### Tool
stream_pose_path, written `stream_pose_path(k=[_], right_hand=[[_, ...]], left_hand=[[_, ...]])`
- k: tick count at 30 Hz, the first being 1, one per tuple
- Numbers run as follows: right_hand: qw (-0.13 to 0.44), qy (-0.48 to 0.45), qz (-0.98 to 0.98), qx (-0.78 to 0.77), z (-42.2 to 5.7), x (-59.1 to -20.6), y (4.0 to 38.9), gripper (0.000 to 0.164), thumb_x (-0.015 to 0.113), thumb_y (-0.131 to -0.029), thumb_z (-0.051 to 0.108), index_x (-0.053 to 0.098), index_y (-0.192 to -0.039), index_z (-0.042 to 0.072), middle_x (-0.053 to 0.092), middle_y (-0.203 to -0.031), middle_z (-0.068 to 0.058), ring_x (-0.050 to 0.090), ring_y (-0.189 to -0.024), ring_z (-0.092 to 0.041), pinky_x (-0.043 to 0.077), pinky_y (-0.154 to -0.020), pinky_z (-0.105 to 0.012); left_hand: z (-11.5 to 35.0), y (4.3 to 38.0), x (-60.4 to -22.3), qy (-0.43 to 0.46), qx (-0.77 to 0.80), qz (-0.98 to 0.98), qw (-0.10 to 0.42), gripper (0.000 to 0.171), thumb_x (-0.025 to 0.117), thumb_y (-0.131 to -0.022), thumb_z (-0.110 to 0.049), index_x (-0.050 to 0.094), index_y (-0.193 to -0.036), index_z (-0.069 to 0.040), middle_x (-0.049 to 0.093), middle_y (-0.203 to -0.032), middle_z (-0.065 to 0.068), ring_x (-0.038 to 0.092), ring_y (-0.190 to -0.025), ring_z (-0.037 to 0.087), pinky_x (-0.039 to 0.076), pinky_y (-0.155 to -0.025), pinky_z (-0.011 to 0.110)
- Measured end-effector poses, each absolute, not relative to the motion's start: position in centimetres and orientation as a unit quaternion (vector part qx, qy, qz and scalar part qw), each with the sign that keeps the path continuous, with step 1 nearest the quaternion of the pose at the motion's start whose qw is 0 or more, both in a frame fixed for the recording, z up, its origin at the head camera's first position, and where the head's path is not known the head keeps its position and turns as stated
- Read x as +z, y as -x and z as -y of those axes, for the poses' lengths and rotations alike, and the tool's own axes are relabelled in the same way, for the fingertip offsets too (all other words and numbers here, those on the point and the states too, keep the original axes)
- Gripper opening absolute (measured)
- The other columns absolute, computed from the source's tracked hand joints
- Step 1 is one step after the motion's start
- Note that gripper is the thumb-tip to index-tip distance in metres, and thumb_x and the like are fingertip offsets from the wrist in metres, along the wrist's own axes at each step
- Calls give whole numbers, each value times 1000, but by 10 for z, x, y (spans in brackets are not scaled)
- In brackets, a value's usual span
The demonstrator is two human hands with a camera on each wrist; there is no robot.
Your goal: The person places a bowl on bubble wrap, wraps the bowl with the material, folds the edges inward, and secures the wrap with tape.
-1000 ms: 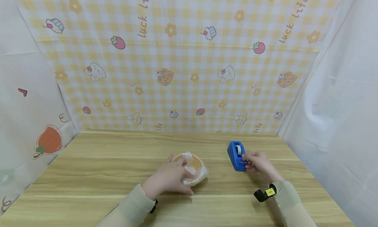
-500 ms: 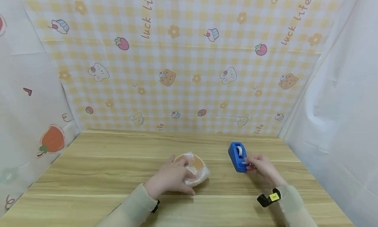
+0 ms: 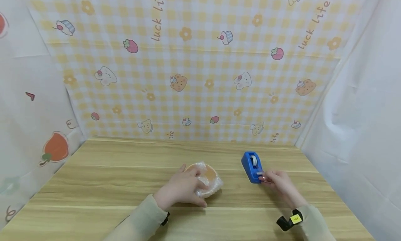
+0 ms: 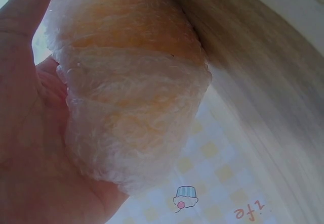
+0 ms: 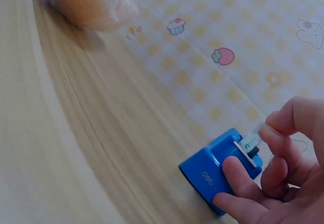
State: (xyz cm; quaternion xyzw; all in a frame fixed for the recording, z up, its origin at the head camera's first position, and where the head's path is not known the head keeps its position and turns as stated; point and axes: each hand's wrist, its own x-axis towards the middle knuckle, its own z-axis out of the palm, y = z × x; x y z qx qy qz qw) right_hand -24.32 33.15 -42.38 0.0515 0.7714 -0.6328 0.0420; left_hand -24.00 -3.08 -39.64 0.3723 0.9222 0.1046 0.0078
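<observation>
An orange, round bowl-like object wrapped in bubble wrap (image 3: 213,181) lies on the wooden table, its wrap filling much of the left wrist view. My left hand (image 3: 185,188) holds it from the left, fingers over its top and thumb at the near side. To the right stands a blue tape dispenser (image 3: 249,168) with a roll of tape (image 3: 253,160) in it. My right hand (image 3: 280,184) is at its front end. In the right wrist view, thumb and forefinger pinch the end of the clear tape (image 5: 251,137) beyond the toothed cutter, while other fingers touch the blue body.
The wood-grain table (image 3: 125,171) meets a yellow checked cloth backdrop (image 3: 194,101) at the back. White cloth walls (image 3: 360,105) stand on the left and right. A black wrist camera (image 3: 286,223) sits on the right wrist.
My right hand has drawn slightly back toward me at the dispenser's front, with a short strip of tape now showing there. The left hand stays on the wrapped object. The head view has shifted slightly.
</observation>
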Motion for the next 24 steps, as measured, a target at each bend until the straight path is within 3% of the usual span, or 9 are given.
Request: stream_pose_path(k=[7, 19, 24], right_hand=[[34, -40, -723, -689, -330, -434, 238, 33, 42, -99, 5, 52, -68, 4, 54, -101, -10, 66, -93, -11, 51, -89, -26], [46, -29, -671, -739, -330, -436, 229, 28, 42, -99, 6, 58, -76, 4, 57, -97, -7, 66, -95, -14, 51, -91, -26], [56, -32, -665, -745, -326, -436, 229, 26, 47, -102, 14, 63, -84, 5, 62, -97, -7, 67, -96, -17, 51, -92, -31]], left_hand=[[31, 242, -398, -372, 102, -923, 10, 51, 74, -69, -64, 72, -112, -36, 50, -140, 6, 41, -131, 20, 18, -111, 62], [29, 241, -397, -372, 101, -923, 18, 51, 73, -70, -64, 72, -113, -37, 51, -139, 5, 41, -132, 20, 17, -111, 63], [30, 241, -396, -369, 99, -924, 18, 51, 73, -70, -64, 72, -114, -37, 50, -140, 5, 41, -132, 21, 16, -111, 64]])
